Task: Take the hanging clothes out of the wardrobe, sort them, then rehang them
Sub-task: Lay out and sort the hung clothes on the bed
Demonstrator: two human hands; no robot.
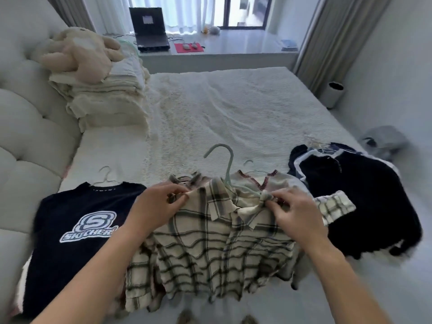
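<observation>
Trouble could come at the mint hanger [225, 169]: tug one shoulder harder and the plaid shirt [210, 249], lying on the bed [233, 113] between two dark piles, slides off it. Left hand [159, 206] and right hand [292, 213] reach forward palms down, fingers pinching the shirt's shoulders.

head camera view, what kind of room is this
Most likely a bedroom in a home: a wide bed with a white textured cover, a pale padded headboard along its side, and folded cream blankets stacked on it, with clothes on hangers laid out.
</observation>
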